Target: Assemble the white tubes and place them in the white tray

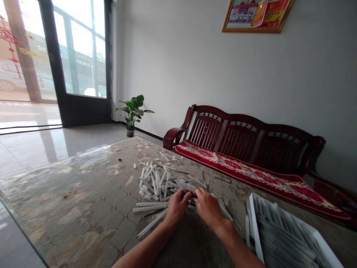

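Note:
My left hand [177,206] and my right hand [208,208] meet over the table, fingertips nearly touching. Both sets of fingers are pinched around something small and dark, mostly hidden, which I cannot make out. Just beyond them lies a loose pile of white plastic tubes [158,180], with short white pieces mixed in. Longer white tubes [152,223] stick out beside my left wrist. Thin dark sticks [178,171] lie among the tubes and behind them.
A white box [256,227] full of long, thin clear-and-dark sticks [287,234] stands at my right. The patterned table [92,208] extends left. Behind it is a dark red wooden bench [240,128] with a red floral cushion [231,160]. A potted plant [134,109] stands near the glass door [79,48].

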The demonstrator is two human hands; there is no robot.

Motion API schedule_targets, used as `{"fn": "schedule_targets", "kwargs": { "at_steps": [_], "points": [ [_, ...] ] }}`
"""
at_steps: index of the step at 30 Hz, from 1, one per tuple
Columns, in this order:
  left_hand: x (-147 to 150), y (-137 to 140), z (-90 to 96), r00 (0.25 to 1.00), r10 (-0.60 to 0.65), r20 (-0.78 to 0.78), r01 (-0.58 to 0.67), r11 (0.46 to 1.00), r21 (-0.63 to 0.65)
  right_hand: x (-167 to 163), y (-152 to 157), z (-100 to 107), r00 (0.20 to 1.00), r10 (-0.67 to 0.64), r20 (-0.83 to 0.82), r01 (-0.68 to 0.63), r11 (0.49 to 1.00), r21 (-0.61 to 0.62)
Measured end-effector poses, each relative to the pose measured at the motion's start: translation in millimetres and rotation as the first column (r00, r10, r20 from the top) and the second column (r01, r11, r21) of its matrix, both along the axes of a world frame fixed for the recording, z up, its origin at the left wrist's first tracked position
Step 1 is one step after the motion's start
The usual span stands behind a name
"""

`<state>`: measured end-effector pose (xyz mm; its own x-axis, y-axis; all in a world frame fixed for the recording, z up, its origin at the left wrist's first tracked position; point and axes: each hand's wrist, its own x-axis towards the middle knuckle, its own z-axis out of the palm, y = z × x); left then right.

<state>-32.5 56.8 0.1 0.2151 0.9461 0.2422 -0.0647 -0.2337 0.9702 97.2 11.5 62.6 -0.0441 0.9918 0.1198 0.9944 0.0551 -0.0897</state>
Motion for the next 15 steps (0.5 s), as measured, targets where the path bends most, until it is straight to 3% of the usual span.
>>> {"fn": "schedule_targets", "kwargs": {
  "at_steps": [3, 6, 10, 15],
  "points": [
    [0, 0, 1.1, 0.996, 0.0, 0.089, 0.011, 0.992, -0.125, 16, -4, 0, 0.995, -0.06, -0.078, 0.061, 0.998, -0.001],
    [-2, -1, 5.3, 0.988, 0.009, 0.157, 0.021, 0.981, -0.192, 46, -10, 2, 0.974, -0.206, -0.1, 0.202, 0.978, -0.041],
    [-2, -4, 11.1, 0.966, 0.001, 0.258, 0.058, 0.973, -0.222, 73, -24, 0, 0.941, -0.335, -0.045, 0.331, 0.94, -0.083],
    [1, -6, 13.6, 0.938, 0.003, 0.348, 0.064, 0.982, -0.18, 71, -32, -14, 0.93, -0.348, 0.119, 0.363, 0.922, -0.135]
  ]
}}
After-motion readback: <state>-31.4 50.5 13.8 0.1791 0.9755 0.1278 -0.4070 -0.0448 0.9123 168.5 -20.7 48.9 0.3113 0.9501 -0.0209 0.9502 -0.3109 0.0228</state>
